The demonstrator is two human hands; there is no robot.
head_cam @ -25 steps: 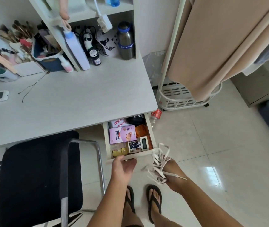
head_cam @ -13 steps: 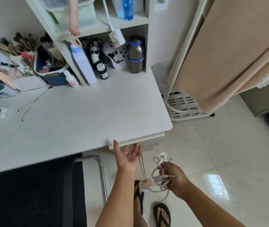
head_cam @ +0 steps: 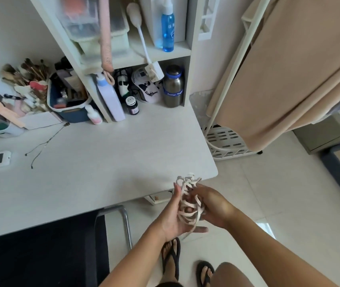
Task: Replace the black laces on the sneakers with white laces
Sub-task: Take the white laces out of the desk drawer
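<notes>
Just off the front right corner of the desk (head_cam: 94,162), over the floor, both hands meet w/ a tangled bunch of white laces (head_cam: 188,200) between them. Left hand (head_cam: 172,216) is spread flat, palm turned up and inward, fingers straight, acting as a cradle under and beside the bunch; it isn't pinching anything. Right hand (head_cam: 212,206) is curled round the far side of the tangle, fingers pressed into the loops, so the hold looks mostly its own. Loops stick up above the fingertips toward the desk edge, and one loose end trails down past the left palm.

Flat woven laces like these should be v. light, limp, not fragile, but prob. quick to snag and knot. Best taken by a tip end, then drawn out strand by strand, not tugged from the middle.

The drawer (head_cam: 158,197) under the desk edge shows only a sliver. No sneakers in view, so the black laces aren't yet dealt with.
</notes>
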